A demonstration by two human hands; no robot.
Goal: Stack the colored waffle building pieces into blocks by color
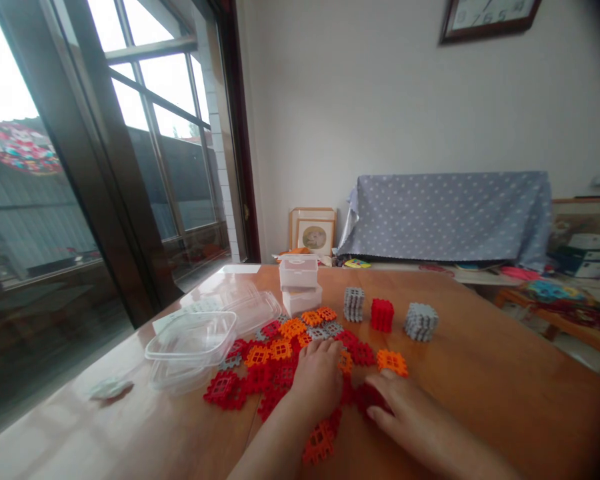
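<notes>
My left hand (320, 373) reaches into the middle of a loose pile of red, orange and grey interlocking plastic tiles (258, 377). Its fingers are pressed together and curled down onto the pile, hiding whatever lies under the fingertips. To the right of the pile, my right hand (395, 407) has its thumb and fingers around dark red interlocking tiles (366, 399), low over the table. Just beyond those fingers lies a single orange tile (393, 362). Farther back stand a grey stack (354, 304), a red stack (382, 315) and another grey stack (421, 322) of tiles.
Clear plastic tubs (193, 340) and lids (253, 310) lie left of the pile. Two small translucent boxes (300, 283) are stacked behind it. A crumpled pale item (110, 388) rests at left on the wooden table (480, 373). A window wall borders the left side.
</notes>
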